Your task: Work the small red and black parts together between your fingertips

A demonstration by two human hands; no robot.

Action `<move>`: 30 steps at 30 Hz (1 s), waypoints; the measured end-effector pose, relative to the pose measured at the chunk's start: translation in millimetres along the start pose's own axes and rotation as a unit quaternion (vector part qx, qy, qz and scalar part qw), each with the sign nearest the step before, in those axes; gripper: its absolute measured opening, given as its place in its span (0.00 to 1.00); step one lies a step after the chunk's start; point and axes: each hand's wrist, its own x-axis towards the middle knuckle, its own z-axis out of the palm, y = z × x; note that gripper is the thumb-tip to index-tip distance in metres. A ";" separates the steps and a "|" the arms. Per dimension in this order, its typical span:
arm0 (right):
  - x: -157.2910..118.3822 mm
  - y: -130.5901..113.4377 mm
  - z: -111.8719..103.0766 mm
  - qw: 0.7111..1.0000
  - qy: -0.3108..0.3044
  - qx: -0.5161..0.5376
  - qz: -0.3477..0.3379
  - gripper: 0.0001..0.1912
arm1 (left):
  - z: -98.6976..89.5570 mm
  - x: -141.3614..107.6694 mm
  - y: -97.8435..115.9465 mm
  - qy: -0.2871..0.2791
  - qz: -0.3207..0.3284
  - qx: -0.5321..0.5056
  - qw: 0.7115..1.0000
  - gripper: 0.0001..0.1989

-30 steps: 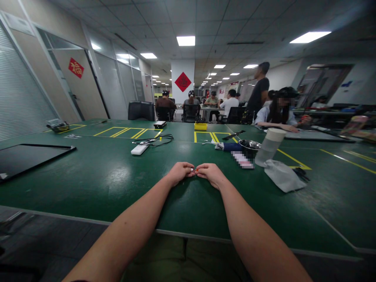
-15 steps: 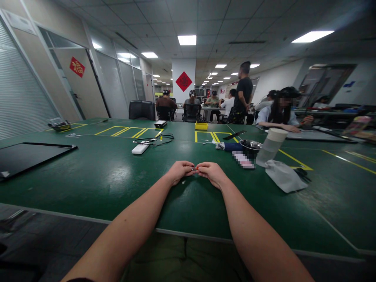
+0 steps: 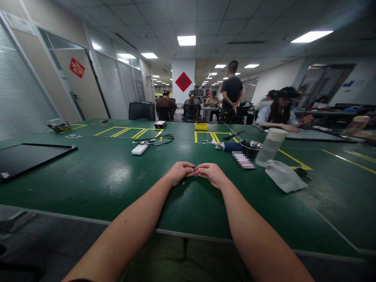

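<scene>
Orange piece (image 3: 197, 169), pinched — in right hand (image 3: 210, 173)

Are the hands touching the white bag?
No, the left hand and right hand are close together, while the white bag lies apart, to their right.

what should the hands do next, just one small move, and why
Probably ease the right hand slightly toward the left hand: the right pinches a tiny orange piece, the left a tiny silvery piece, and the two sit close side by side. Whether they touch is too small to tell.
</scene>
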 end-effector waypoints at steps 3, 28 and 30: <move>-0.5 -0.3 0.1 1.000 -0.003 -0.001 -0.003 0.07 | -0.6 1.7 -1.1 0.006 -0.004 -0.003 1.000 0.08; 0.4 1.3 -0.4 1.000 -0.003 -0.005 -0.007 0.09 | -3.8 3.4 -6.4 -0.021 0.069 0.149 0.986 0.10; 0.0 0.7 -0.3 1.000 -0.011 -0.011 -0.008 0.10 | -3.7 4.2 -6.9 -0.024 0.068 0.139 0.988 0.10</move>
